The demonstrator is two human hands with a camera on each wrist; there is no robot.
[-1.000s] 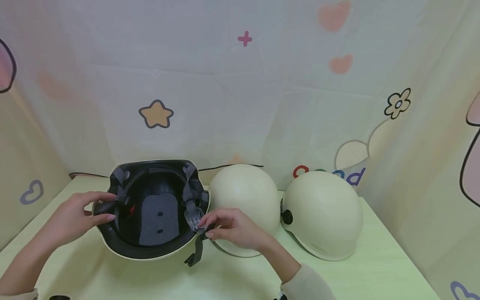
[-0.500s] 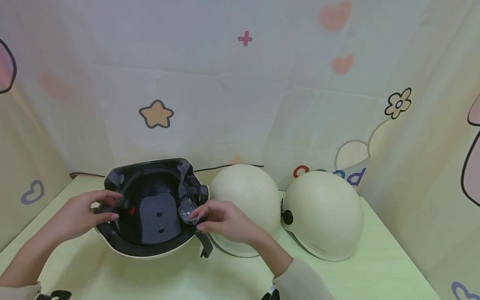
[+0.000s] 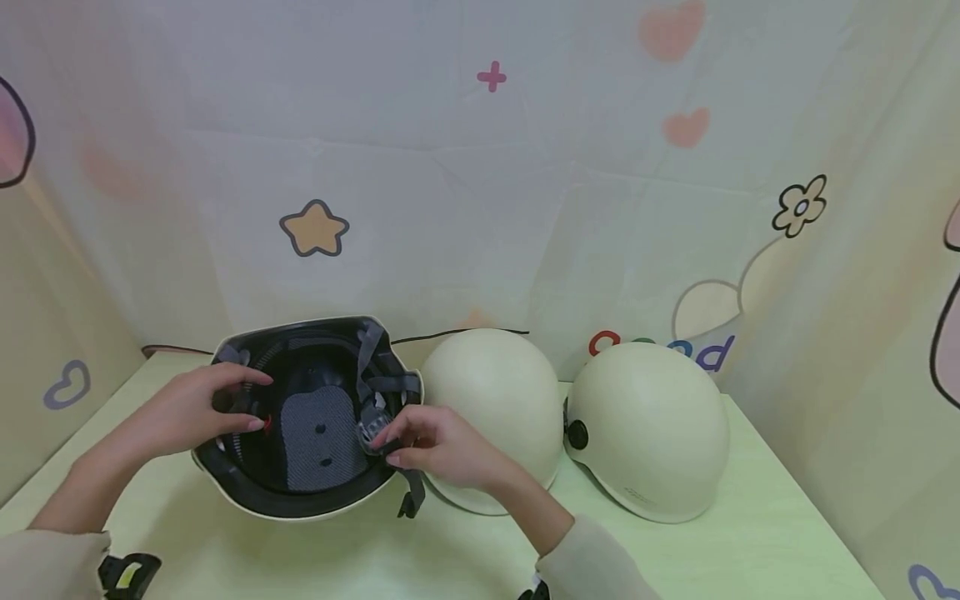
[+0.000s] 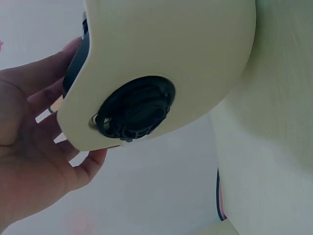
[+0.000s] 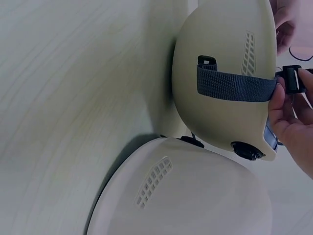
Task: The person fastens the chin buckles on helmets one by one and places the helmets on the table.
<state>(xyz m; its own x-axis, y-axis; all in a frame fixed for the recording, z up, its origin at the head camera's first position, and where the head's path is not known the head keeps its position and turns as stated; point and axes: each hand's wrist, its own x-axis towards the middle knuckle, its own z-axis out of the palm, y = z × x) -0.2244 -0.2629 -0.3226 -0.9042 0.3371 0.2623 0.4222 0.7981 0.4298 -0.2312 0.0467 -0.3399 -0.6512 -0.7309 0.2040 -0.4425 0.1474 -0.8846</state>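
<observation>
A cream helmet (image 3: 330,500) rests on its crown at the table's left, its black padded inside facing up. My left hand (image 3: 191,408) reaches over its left rim, thumb and forefinger spread apart; the thumb tip is by a small red part (image 3: 266,423). In the left wrist view, the fingers lie partly hidden behind the helmet's rim, near a round black knob (image 4: 139,107). My right hand (image 3: 442,446) pinches the dark webbing chin strap (image 5: 234,85) by its black buckle piece (image 5: 292,78). The strap's end hangs outside the shell. A clear buckle (image 3: 373,423) lies beside these fingertips.
Two more cream helmets, a middle one (image 3: 491,375) and a right one (image 3: 652,425), stand crown up on the pale green table (image 3: 750,542). The middle one sits close against the overturned helmet. A printed curtain (image 3: 420,208) hangs behind and at both sides.
My left hand has moved right, from the helmet's left rim further over its inside. My right hand has shifted slightly left with the strap. The overturned helmet has turned a little.
</observation>
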